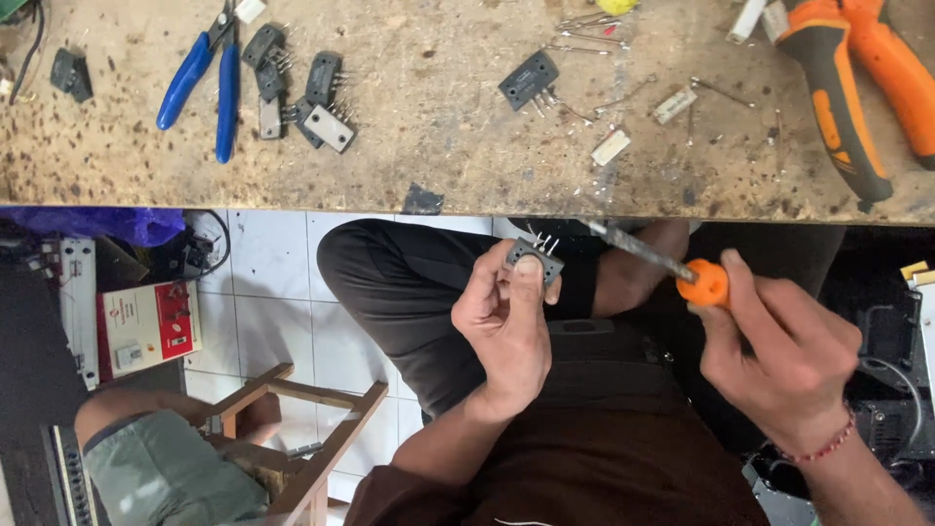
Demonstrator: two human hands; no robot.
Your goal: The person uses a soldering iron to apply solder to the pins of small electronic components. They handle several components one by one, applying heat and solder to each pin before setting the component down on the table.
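Two hands below the surface [438,146] edge: left hand [506,321] pinches a small black transistor [534,257], leads pointing up-right; right hand [779,351] grips an orange-handled soldering iron [672,268], tip aimed left, near those leads.

A scarred, speckled wooden worktop [438,146] spans the top. Below lie white floor tiles [268,292]. A wooden stool frame [312,438] stands there.

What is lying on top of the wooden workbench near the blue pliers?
Beside the blue pliers on the workbench lies a cluster of dark flat components with metal legs. Some overlap, so the lower ones are partly covered.
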